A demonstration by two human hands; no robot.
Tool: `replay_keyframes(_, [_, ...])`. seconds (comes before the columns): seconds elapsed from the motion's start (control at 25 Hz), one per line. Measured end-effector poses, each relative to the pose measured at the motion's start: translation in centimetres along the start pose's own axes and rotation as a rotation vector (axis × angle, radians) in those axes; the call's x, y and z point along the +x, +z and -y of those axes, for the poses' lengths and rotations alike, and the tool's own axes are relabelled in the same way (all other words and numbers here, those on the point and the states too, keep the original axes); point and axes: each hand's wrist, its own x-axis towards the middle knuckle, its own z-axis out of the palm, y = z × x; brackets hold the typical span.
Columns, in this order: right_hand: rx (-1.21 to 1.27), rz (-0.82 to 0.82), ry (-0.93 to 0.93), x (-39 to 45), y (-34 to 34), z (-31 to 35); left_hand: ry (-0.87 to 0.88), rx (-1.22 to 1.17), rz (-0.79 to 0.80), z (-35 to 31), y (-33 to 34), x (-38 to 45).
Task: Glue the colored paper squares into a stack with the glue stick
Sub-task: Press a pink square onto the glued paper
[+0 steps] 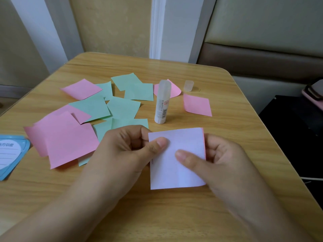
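Both hands hold a pale paper square (pixel 176 172) above the near middle of the table; a pink edge shows along its right side. My left hand (pixel 129 151) pinches its left edge, thumb on top. My right hand (pixel 218 159) pinches its right edge, thumb lying across the face. The glue stick (pixel 162 102) stands upright and uncapped behind the held square. Its clear cap (pixel 188 85) stands to the right, farther back. Several pink squares (pixel 70 140) and green squares (pixel 122 107) lie scattered on the left and middle. One pink square (pixel 197 105) lies right of the stick.
The wooden table (pixel 236 123) has rounded corners and a right edge near a dark cabinet (pixel 297 119). A blue printed card (pixel 10 154) lies at the left edge. Walls and a padded panel (pixel 262 32) stand behind.
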Motion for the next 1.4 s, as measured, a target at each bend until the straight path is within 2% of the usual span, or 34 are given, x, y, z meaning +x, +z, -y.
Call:
replay_keyframes(0.08, [-0.062,0.019,0.008,0.0,0.2,-0.1,0.009,-0.026,-0.019,0.2,-0.1,0.2])
replay_keyframes(0.2, [-0.098,-0.098,-0.082,0.3,-0.3,-0.3,0.008,-0.040,-0.010,0.5,-0.4,0.3])
replay_keyframes(0.32, [0.028,-0.188,-0.100,0.6,-0.9,-0.2,-0.008,-0.041,0.115,0.2,-0.5,0.2])
replay_keyframes(0.4, [0.008,-0.165,-0.101,0.6,-1.2,-0.1,-0.061,-0.010,0.230,0.1,-0.7,0.3])
replay_keyframes(0.48, [-0.103,-0.068,-0.103,0.6,-1.6,0.1,-0.081,0.012,0.266,0.3,-1.0,0.6])
replay_keyframes(0.64, [-0.219,0.047,-0.097,0.3,-1.3,0.2,-0.037,0.045,0.272,0.0,-0.9,0.2])
replay_keyframes(1.08, [-0.191,-0.052,-0.136,0.0,-0.5,0.5,-0.018,0.090,0.159,-0.2,-0.2,-0.4])
replay_keyframes(1.2, [-0.195,0.030,-0.123,0.2,-1.1,0.4,0.042,0.124,0.144,-0.4,-0.3,-0.4])
replay_keyframes(1.28, [-0.218,0.050,-0.161,0.2,-1.5,0.2,0.142,0.108,0.132,-0.1,-0.8,-0.2])
replay_keyframes(1.36, [-0.470,-0.096,-0.411,0.1,-2.5,0.3,0.348,0.197,0.140,0.1,-1.5,0.1])
replay_keyframes(1.4, [-0.658,-0.149,-0.571,0.2,-2.9,0.6,0.512,0.362,0.157,0.2,-1.9,0.3])
